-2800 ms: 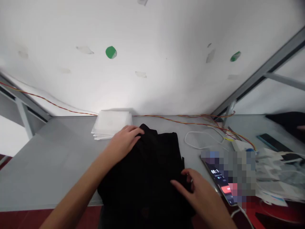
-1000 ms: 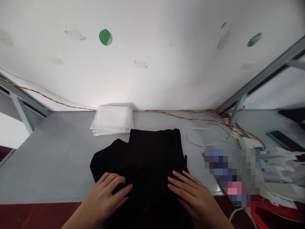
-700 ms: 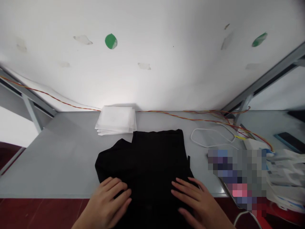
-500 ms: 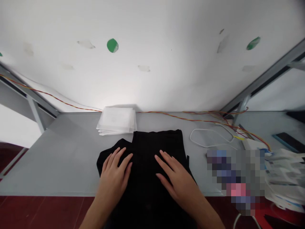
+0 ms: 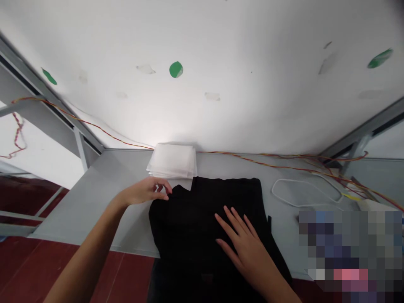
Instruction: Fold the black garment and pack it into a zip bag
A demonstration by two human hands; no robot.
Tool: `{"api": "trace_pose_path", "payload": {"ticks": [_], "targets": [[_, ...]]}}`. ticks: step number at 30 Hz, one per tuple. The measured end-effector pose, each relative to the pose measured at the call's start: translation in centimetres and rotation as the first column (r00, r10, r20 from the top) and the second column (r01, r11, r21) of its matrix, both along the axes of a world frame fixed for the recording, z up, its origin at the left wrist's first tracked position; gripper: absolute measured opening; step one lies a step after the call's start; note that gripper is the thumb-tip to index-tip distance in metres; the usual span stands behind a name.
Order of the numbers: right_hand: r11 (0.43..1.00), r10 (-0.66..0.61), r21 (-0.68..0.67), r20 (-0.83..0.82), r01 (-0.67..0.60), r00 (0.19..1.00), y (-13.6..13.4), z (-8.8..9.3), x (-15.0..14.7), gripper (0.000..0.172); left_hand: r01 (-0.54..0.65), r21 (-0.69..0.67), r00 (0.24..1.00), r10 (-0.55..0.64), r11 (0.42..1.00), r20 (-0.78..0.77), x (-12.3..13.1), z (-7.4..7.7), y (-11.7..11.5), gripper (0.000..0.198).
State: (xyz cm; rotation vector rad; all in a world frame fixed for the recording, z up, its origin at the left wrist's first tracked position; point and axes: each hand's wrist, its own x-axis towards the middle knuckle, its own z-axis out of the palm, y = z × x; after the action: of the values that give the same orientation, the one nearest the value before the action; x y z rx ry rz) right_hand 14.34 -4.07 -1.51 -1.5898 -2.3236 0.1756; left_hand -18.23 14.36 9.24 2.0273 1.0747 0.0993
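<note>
A black garment [image 5: 195, 223] lies spread on the grey shelf, its lower part hanging over the front edge. My right hand [image 5: 244, 242] rests flat on its right side, fingers spread and holding nothing. At the garment's upper left edge, my left hand [image 5: 154, 189] is curved, with a gap between thumb and fingers and nothing seen in them. Just behind that hand sits a stack of translucent white plastic bags [image 5: 173, 160], close to the garment's back edge.
The grey shelf [image 5: 126, 172] meets a white wall [image 5: 221, 122] at the back. Twisted red and yellow wires [image 5: 252, 160] run along that joint. A white cable loop [image 5: 290, 205] lies on the right, near a blurred-out patch. Metal frame posts stand at both sides.
My left hand has lifted off the garment's middle and moved up to its upper left edge. My right hand stays flat on the cloth. The view has shifted left.
</note>
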Motion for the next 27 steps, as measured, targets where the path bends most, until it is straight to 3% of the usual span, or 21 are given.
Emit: {"api": "trace_pose_path", "payload": {"ticks": [3, 6, 11, 17, 20, 22, 27], "targets": [[1.0, -0.008, 0.011, 0.007, 0.007, 1.0, 0.0, -0.1, 0.0, 0.063, 0.014, 0.017, 0.997, -0.015, 1.0, 0.071, 0.3, -0.8, 0.3, 0.034], [1.0, -0.01, 0.012, 0.012, 0.01, 1.0, -0.1, -0.2, 0.0, 0.063, 0.076, 0.002, 0.997, -0.076, 0.997, 0.028, 0.8, -1.1, 0.4, 0.035], [1.0, -0.002, 0.009, 0.012, 0.002, 1.0, -0.1, -0.1, 0.1, 0.061, 0.126, -0.053, 0.988, -0.13, 0.991, -0.084, 1.6, 0.0, 0.2, 0.034], [1.0, 0.001, 0.024, -0.005, 0.0, 1.0, -0.1, -0.1, 0.1, 0.062, 0.026, -0.146, 0.981, 0.003, 0.989, 0.195, 1.5, 0.3, -0.2, 0.04], [1.0, 0.0, 0.027, -0.004, 0.0, 1.0, -0.1, -0.1, 0.1, 0.061, -0.015, -0.173, 0.973, 0.054, 0.985, 0.223, 1.8, -0.1, -0.3, 0.047], [1.0, 0.0, 0.022, 0.0, 0.0, 1.0, -0.1, -0.2, 0.1, 0.061, -0.005, -0.134, 0.983, 0.029, 0.991, 0.182, 2.2, -0.3, -0.2, 0.045], [1.0, -0.002, 0.014, 0.027, 0.002, 1.0, 0.0, 0.1, 0.0, 0.059, 0.071, 0.122, 0.997, -0.073, 0.99, 0.015, 3.6, -0.6, 0.5, 0.038]]}}
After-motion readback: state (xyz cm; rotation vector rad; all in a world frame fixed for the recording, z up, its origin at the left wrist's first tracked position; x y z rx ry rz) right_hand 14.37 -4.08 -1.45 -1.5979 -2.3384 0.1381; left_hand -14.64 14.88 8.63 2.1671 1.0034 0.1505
